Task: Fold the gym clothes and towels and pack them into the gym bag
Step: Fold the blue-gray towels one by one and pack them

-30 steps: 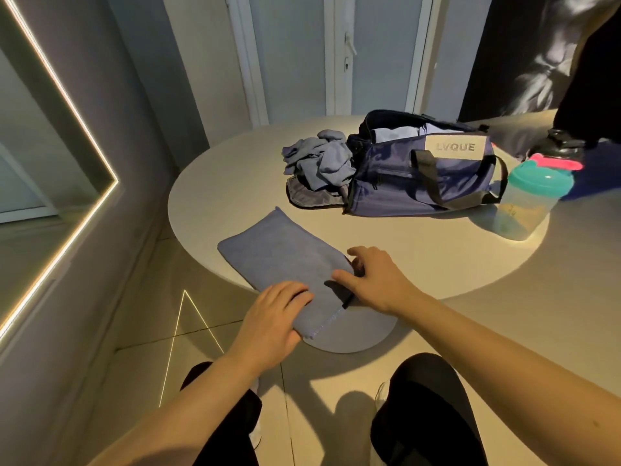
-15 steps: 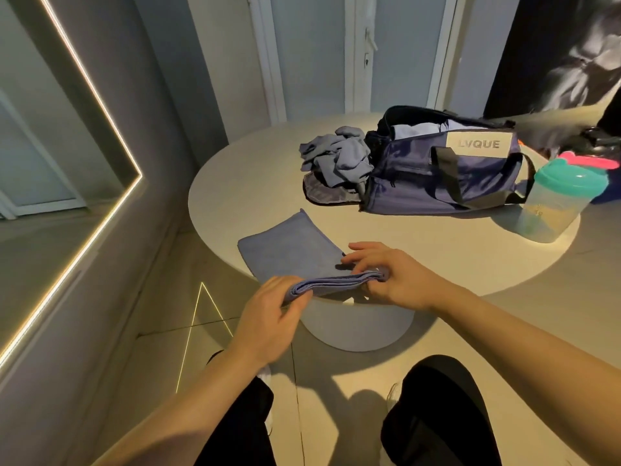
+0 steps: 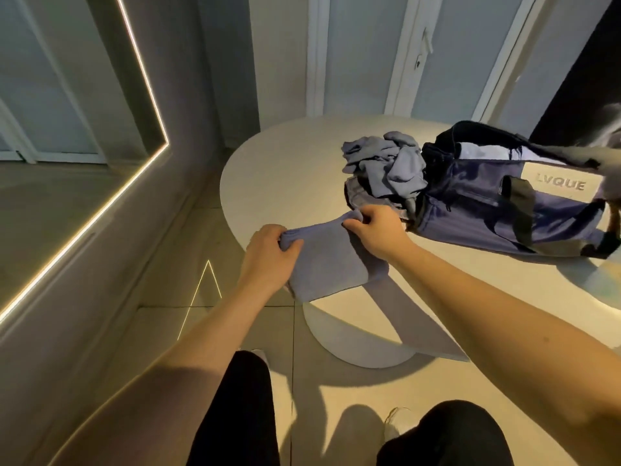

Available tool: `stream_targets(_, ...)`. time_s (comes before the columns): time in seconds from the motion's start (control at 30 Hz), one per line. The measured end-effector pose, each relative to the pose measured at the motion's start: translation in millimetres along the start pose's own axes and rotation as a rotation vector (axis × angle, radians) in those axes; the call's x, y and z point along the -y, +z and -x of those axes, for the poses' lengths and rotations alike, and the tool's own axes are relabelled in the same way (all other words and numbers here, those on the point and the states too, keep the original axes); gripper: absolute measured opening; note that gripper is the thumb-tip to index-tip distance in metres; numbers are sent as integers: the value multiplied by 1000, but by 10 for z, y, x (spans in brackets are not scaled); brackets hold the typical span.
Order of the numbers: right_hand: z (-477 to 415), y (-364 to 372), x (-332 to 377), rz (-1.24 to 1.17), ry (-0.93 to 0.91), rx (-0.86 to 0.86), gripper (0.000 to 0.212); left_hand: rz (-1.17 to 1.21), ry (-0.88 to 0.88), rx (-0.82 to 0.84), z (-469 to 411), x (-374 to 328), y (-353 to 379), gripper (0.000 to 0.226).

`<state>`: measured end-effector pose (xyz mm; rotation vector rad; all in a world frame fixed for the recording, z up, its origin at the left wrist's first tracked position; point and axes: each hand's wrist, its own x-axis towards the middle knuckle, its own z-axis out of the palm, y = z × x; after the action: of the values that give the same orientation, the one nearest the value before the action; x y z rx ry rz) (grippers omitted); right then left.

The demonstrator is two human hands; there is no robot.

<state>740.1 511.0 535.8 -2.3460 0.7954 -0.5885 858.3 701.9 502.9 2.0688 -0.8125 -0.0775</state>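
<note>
A blue-grey towel (image 3: 327, 264) lies folded at the near edge of the round white table (image 3: 285, 183). My left hand (image 3: 268, 255) pinches its far left corner. My right hand (image 3: 376, 232) pinches its far right corner. The doubled far edge stretches between both hands. Behind them a crumpled heap of blue-grey clothes (image 3: 386, 166) rests against the open end of the navy gym bag (image 3: 497, 203), which lies on its side with a pale label reading LVQUE.
The table stands on a white pedestal base (image 3: 356, 344) over a tiled floor. A wall mirror with a lit strip (image 3: 148, 95) is on the left. Doors stand behind the table. My dark-clad legs (image 3: 235, 415) are at the bottom.
Both hands lifted the towel's near end and carried it away from me over the rest, halving its length. The camera turned left, so the shaker bottle left the view.
</note>
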Motion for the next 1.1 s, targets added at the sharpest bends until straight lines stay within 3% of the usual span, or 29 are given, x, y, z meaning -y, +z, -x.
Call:
stream_targets(0.13,-87,162,-41,126,20,35,42,-65,4,25,-163,161,80,14)
stream_targets(0.3,-116,257,-19,246,64,35,23,-113,91,0,-140,186,104,19)
stream_targets(0.43,18,208,180,436,-9,-13,47,-164,100,1,-38,146,63,27)
stream_targets(0.6,495,242,384,531,-48,86,50,-153,17,32,324,61,-68,23)
stream_targets(0.73,835,336,307,511,-43,191,55,-47,-83,69,660,16,-117,8)
stream_targets(0.9,1012,471,136,503,-102,259,65,120,-261,125,857,3,-110,18)
stream_targets(1.0,996,449,132,475,-122,276,64,362,-416,192,821,-46,-134,10)
stream_targets(1.1,1012,342,165,433,-155,236,59,657,-580,270,783,-133,-190,33)
